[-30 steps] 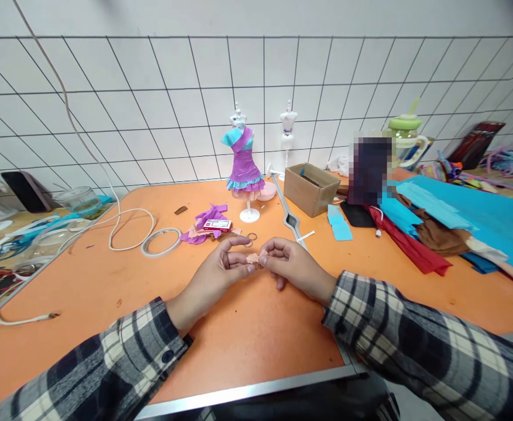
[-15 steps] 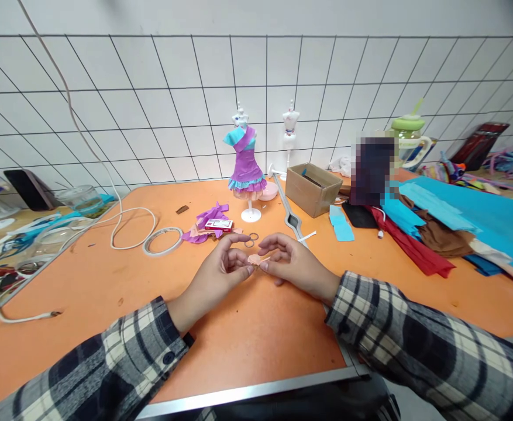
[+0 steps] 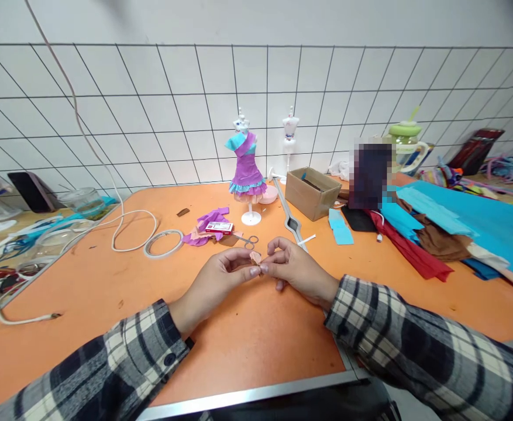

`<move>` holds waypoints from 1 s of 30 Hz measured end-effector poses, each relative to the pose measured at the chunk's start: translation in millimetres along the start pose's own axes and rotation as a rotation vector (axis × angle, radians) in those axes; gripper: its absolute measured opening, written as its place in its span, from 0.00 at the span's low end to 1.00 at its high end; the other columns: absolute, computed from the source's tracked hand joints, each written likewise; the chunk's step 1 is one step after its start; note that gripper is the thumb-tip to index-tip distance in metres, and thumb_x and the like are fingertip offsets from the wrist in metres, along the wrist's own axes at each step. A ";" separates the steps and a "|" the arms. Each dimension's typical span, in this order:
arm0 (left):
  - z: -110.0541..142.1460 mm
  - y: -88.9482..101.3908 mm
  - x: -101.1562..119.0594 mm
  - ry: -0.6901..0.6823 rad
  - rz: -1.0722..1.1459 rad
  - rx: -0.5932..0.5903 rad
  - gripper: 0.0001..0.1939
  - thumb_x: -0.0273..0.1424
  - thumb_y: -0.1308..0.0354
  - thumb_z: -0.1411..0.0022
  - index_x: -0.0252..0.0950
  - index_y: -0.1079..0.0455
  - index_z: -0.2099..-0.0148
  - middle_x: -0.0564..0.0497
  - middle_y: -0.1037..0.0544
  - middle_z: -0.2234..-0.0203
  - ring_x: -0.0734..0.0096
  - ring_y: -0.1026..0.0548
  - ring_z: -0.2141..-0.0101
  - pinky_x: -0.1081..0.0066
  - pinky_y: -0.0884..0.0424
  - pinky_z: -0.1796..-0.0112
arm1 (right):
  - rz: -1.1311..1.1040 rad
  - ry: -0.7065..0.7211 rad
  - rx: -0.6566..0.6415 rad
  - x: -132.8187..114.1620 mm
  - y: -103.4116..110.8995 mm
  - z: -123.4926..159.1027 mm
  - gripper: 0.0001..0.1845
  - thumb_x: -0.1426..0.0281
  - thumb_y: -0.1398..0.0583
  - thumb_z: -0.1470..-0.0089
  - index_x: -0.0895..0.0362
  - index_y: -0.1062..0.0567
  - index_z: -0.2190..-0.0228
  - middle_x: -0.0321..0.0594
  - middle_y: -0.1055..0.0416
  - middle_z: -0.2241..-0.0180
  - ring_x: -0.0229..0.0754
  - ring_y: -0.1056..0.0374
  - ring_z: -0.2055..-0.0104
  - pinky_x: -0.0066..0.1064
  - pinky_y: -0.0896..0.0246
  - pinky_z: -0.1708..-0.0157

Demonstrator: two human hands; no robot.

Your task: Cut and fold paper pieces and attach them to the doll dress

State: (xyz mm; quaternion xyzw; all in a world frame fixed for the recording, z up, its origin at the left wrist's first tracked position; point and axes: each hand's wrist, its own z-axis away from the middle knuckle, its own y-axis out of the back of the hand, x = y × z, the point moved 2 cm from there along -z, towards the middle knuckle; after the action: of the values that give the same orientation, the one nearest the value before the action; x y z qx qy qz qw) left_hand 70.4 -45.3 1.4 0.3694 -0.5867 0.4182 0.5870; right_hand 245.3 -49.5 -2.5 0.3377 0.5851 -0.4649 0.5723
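My left hand (image 3: 221,279) and my right hand (image 3: 295,270) meet fingertip to fingertip over the orange table (image 3: 107,280). Both pinch one small peach-pink scrap of paper (image 3: 255,257), held just above the tabletop. Small scissors (image 3: 248,238) lie just beyond my fingers. Behind them stands a doll mannequin in a purple and blue dress (image 3: 246,169), with a bare white mannequin (image 3: 289,135) further back.
Purple paper scraps and a small red-and-white box (image 3: 219,227) lie left of the scissors, beside a tape ring (image 3: 162,242) and white cable (image 3: 124,231). A cardboard box (image 3: 313,192), blue, red and brown paper sheets (image 3: 436,225) and a green-lidded cup (image 3: 404,139) fill the right.
My fingers have closed in tighter on the pink scrap, which now stands more upright between them. Both hands stay in the same spot.
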 end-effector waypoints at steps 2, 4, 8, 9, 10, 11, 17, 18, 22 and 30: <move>-0.7 1.2 -1.2 0.006 0.025 0.034 0.13 0.33 0.29 0.51 0.35 0.23 0.62 0.50 0.21 0.66 0.66 0.25 0.62 0.65 0.32 0.55 | 0.001 -0.004 0.000 -0.6 -0.8 0.7 0.27 0.59 0.30 0.59 0.52 0.41 0.67 0.30 0.28 0.73 0.33 0.37 0.76 0.21 0.40 0.84; -0.8 2.4 -1.7 0.021 0.066 0.043 0.13 0.33 0.28 0.52 0.35 0.22 0.64 0.49 0.20 0.67 0.67 0.25 0.64 0.66 0.32 0.56 | 0.003 -0.002 -0.014 -0.7 -1.0 0.7 0.27 0.58 0.30 0.59 0.52 0.42 0.68 0.28 0.30 0.74 0.33 0.37 0.76 0.21 0.40 0.85; -0.1 3.3 -1.0 0.046 0.109 0.029 0.12 0.33 0.28 0.53 0.35 0.20 0.65 0.49 0.19 0.69 0.68 0.25 0.65 0.67 0.33 0.56 | 0.027 -0.014 -0.048 0.5 0.0 -0.9 0.26 0.59 0.31 0.59 0.53 0.42 0.69 0.29 0.32 0.74 0.34 0.37 0.76 0.21 0.41 0.85; 0.1 3.3 -0.7 0.057 0.122 0.016 0.11 0.33 0.28 0.52 0.35 0.20 0.65 0.49 0.19 0.69 0.68 0.25 0.65 0.68 0.33 0.56 | 0.039 -0.022 -0.057 0.5 0.2 -1.1 0.25 0.59 0.31 0.59 0.53 0.41 0.69 0.29 0.32 0.74 0.34 0.37 0.75 0.21 0.41 0.85; 0.3 3.2 -0.5 0.071 0.138 -0.001 0.11 0.33 0.28 0.52 0.35 0.20 0.65 0.49 0.19 0.68 0.68 0.25 0.64 0.68 0.33 0.56 | 0.056 -0.027 -0.064 0.2 0.4 -0.9 0.24 0.60 0.31 0.58 0.53 0.40 0.68 0.30 0.32 0.74 0.34 0.37 0.75 0.22 0.41 0.84; 0.6 3.1 -0.2 0.086 0.156 -0.016 0.11 0.33 0.29 0.52 0.35 0.20 0.65 0.49 0.18 0.68 0.68 0.25 0.64 0.69 0.33 0.57 | 0.084 -0.022 -0.067 -0.7 0.5 -0.5 0.22 0.60 0.32 0.56 0.53 0.39 0.68 0.31 0.32 0.73 0.35 0.36 0.74 0.22 0.41 0.83; 4.8 -1.0 5.6 0.131 0.203 -0.148 0.10 0.34 0.32 0.46 0.33 0.22 0.63 0.49 0.20 0.68 0.69 0.25 0.63 0.69 0.33 0.56 | 0.516 0.390 0.025 -14.8 0.8 5.7 0.15 0.69 0.36 0.50 0.54 0.25 0.58 0.36 0.31 0.64 0.34 0.39 0.70 0.27 0.41 0.71; 5.8 -2.8 6.5 0.141 0.192 -0.193 0.10 0.34 0.33 0.45 0.33 0.23 0.62 0.49 0.21 0.69 0.70 0.25 0.64 0.69 0.33 0.56 | 0.580 0.439 0.023 -15.6 0.5 6.2 0.14 0.70 0.35 0.50 0.54 0.24 0.59 0.36 0.31 0.66 0.33 0.40 0.71 0.27 0.42 0.70; 7.2 -6.2 6.6 0.142 0.152 -0.216 0.13 0.32 0.32 0.46 0.34 0.28 0.59 0.50 0.21 0.68 0.72 0.26 0.66 0.70 0.33 0.59 | 0.668 0.483 0.046 -14.0 1.2 4.8 0.04 0.70 0.35 0.50 0.56 0.22 0.69 0.35 0.32 0.70 0.33 0.42 0.73 0.27 0.45 0.72; 1.7 0.7 5.7 0.055 0.044 -0.025 0.34 0.30 0.31 0.48 0.41 0.40 0.42 0.48 0.21 0.62 0.64 0.23 0.62 0.66 0.29 0.63 | 0.768 0.471 0.045 -15.0 1.9 7.3 0.04 0.73 0.38 0.48 0.57 0.24 0.68 0.33 0.32 0.72 0.33 0.41 0.74 0.27 0.46 0.72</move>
State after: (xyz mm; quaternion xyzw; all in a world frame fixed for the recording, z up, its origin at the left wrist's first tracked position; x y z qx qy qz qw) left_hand 68.9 -46.3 7.1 0.3373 -0.5836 0.4336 0.5981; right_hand 251.4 -53.5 12.6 0.6391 0.5214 -0.1419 0.5473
